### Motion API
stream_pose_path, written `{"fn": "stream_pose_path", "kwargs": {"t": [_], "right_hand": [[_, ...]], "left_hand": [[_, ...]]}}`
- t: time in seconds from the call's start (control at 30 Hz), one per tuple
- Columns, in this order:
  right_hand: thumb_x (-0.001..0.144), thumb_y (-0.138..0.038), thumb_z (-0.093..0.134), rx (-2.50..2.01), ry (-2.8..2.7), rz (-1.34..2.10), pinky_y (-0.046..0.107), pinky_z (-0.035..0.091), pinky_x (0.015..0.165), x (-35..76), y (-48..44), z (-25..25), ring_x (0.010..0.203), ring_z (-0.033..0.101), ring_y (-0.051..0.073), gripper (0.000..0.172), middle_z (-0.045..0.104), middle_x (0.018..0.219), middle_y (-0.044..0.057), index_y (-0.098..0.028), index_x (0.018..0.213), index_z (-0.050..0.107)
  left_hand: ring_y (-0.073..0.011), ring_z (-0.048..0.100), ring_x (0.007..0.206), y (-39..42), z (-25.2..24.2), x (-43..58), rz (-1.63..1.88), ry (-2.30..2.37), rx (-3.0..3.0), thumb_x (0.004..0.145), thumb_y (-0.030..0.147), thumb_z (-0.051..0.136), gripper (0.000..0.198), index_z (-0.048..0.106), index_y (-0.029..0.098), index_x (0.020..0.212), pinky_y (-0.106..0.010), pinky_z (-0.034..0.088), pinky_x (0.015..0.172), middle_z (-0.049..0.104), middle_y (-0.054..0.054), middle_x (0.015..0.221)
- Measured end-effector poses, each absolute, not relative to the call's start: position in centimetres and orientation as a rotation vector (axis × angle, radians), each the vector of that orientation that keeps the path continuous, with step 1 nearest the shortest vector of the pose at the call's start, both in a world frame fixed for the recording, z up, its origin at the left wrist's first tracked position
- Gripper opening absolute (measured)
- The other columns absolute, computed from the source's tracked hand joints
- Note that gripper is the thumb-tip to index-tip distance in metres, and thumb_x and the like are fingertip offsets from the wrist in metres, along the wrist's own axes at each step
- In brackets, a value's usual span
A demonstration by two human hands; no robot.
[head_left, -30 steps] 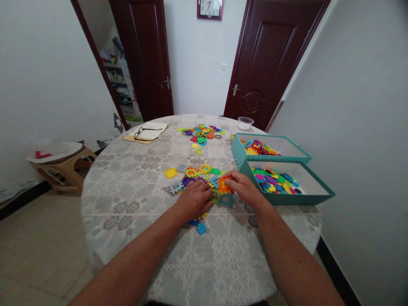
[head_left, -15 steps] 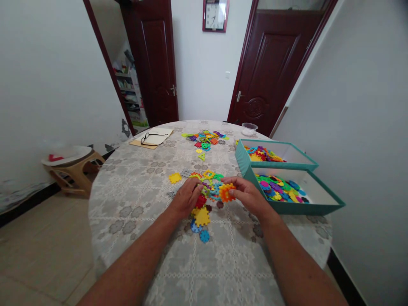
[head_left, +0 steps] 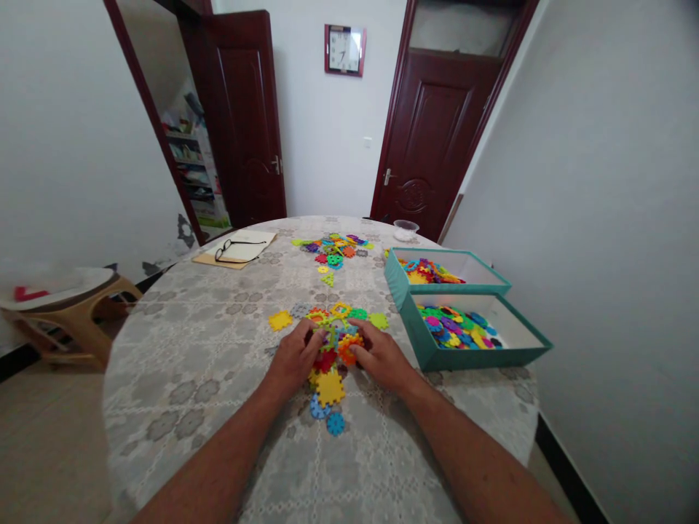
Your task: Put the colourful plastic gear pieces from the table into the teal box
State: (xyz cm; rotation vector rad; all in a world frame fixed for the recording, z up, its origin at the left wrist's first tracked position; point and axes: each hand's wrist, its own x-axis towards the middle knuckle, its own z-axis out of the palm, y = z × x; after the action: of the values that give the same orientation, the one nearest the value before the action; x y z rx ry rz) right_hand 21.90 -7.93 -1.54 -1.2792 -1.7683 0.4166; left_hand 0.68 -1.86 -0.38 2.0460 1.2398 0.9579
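My right hand [head_left: 379, 353] holds an orange gear-shaped plastic piece [head_left: 349, 350] between thumb and fingers, against a cluster of interlocking pieces. On the cluster's left side my left hand [head_left: 299, 354] has its fingers closed around the green part [head_left: 329, 337]. Red pieces [head_left: 326, 360] show between the hands. Toward me lie a yellow square piece [head_left: 330, 389] and a blue round piece [head_left: 335, 423]. Beyond the hands are another yellow square [head_left: 280, 320], a yellow ring piece [head_left: 341, 311] and a lime square [head_left: 378, 320]. My fingers hide part of the cluster.
Two teal boxes [head_left: 431, 356] of colourful pieces stand at the right. A second pile of pieces [head_left: 335, 259] lies farther back. Glasses [head_left: 223, 251] rest on papers at the back left; a clear bowl [head_left: 405, 231] stands at the back right.
The orange piece has moved left with my right hand, up against the cluster. A lime square beyond that hand is now visible. The camera view has shifted.
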Motion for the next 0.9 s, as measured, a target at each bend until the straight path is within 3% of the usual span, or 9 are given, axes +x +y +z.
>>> {"fn": "stream_pose_path", "kwargs": {"t": [0.1, 0.23, 0.37, 0.5, 0.67, 0.8, 0.9], "right_hand": [[0.095, -0.018, 0.058, -1.189, -1.916, 0.152, 0.049, 0.05, 0.104, 21.0, -8.3, -0.9, 0.115, 0.063, 0.028, 0.043, 0.069, 0.126, 0.014, -0.022, 0.137, 0.059], [0.097, -0.015, 0.053, -1.074, -2.001, 0.012, 0.048, 0.053, 0.097, 20.2, -9.0, 0.2, 0.106, 0.063, 0.028, 0.043, 0.071, 0.117, 0.012, -0.024, 0.138, 0.057], [0.094, -0.013, 0.056, -0.994, -1.948, 0.143, 0.045, 0.051, 0.101, 20.0, -9.3, 0.5, 0.113, 0.062, 0.025, 0.045, 0.069, 0.121, 0.01, -0.026, 0.137, 0.057], [0.089, -0.015, 0.062, -1.051, -1.732, 0.42, 0.043, 0.045, 0.112, 19.9, -8.7, -0.2, 0.126, 0.058, 0.023, 0.038, 0.065, 0.131, 0.007, -0.027, 0.125, 0.064], [0.088, -0.023, 0.065, -1.154, -1.541, 0.787, 0.035, 0.054, 0.094, 20.1, -8.0, -1.2, 0.103, 0.067, 0.02, 0.032, 0.07, 0.112, 0.002, -0.026, 0.12, 0.064], [0.09, -0.03, 0.064, -1.224, -1.517, 0.805, 0.033, 0.055, 0.083, 21.2, -8.6, 0.9, 0.092, 0.066, 0.019, 0.032, 0.07, 0.104, 0.001, -0.027, 0.122, 0.063], [0.091, -0.033, 0.062, -1.344, -1.573, 0.637, 0.034, 0.054, 0.082, 23.3, -8.6, 4.3, 0.09, 0.065, 0.02, 0.032, 0.07, 0.103, 0.001, -0.026, 0.123, 0.064]], "left_hand": [[-0.0181, 0.056, 0.068, -1.6, -0.3, 0.5, 1.006, 1.278, 1.967, 0.097, 0.048, 0.047, 0.032, 0.058, 0.023, 0.08, -0.029, 0.041, 0.065, 0.06, 0.002, 0.071], [-0.0184, 0.06, 0.067, -1.5, -0.1, 0.2, 1.056, 1.298, 1.844, 0.099, 0.051, 0.046, 0.035, 0.059, 0.022, 0.083, -0.029, 0.045, 0.066, 0.062, 0.003, 0.068], [-0.0189, 0.062, 0.067, -1.7, 0.1, 0.2, 1.038, 1.248, 1.825, 0.099, 0.052, 0.048, 0.035, 0.063, 0.022, 0.09, -0.03, 0.048, 0.067, 0.065, 0.002, 0.07], [-0.02, 0.067, 0.076, -2.0, 0.3, 0.5, 0.968, 1.056, 1.893, 0.1, 0.052, 0.048, 0.037, 0.07, 0.021, 0.1, -0.031, 0.053, 0.074, 0.073, -0.002, 0.087], [-0.0254, 0.068, 0.113, -2.0, 0.1, 0.3, 0.888, 0.887, 2.029, 0.102, 0.048, 0.045, 0.041, 0.074, 0.023, 0.117, -0.038, 0.052, 0.102, 0.075, -0.007, 0.121], [-0.0258, 0.07, 0.11, -1.9, -0.2, 0.0, 0.931, 0.892, 2.098, 0.102, 0.045, 0.045, 0.041, 0.072, 0.023, 0.124, -0.041, 0.054, 0.101, 0.075, -0.008, 0.121], [-0.0253, 0.071, 0.108, -1.8, -0.3, -0.6, 1.057, 0.914, 2.162, 0.101, 0.043, 0.05, 0.036, 0.073, 0.023, 0.12, -0.041, 0.055, 0.099, 0.076, -0.008, 0.118]]}}
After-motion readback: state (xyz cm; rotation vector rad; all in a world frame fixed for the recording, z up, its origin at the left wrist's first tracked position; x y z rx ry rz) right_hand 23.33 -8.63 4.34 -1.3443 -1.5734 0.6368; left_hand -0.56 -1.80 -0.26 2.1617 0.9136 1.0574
